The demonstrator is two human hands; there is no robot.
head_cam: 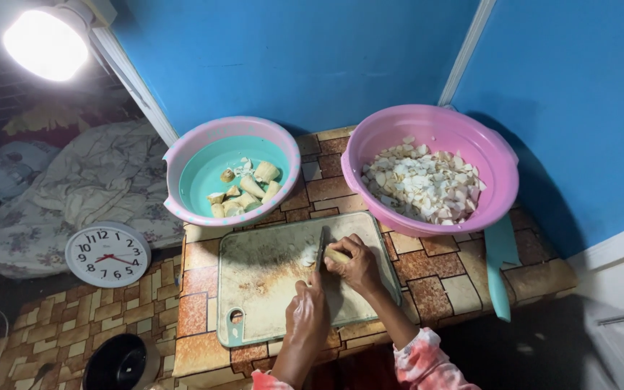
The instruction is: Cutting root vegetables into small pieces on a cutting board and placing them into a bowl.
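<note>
A worn pale cutting board [269,289] lies on a low tiled table. My left hand [308,314] grips the handle of a knife [321,249], whose blade points away from me and stands on the board. Just right of the blade, my right hand [355,263] holds a pale yellowish piece of food [337,255] down on the board. A few cut bits lie left of the blade. Behind the board, a teal bowl with a pink rim [182,180] holds several larger chunks [247,189]. A pink bowl [427,119] to its right is filled with small chopped pieces [420,184].
A teal blade-shaped tool [501,267] lies on the table's right edge. Blue walls close the back and right. On the floor to the left are a round white clock [107,254], crumpled bedding [88,188] and a black round object [117,361]. A bright lamp [45,43] shines at top left.
</note>
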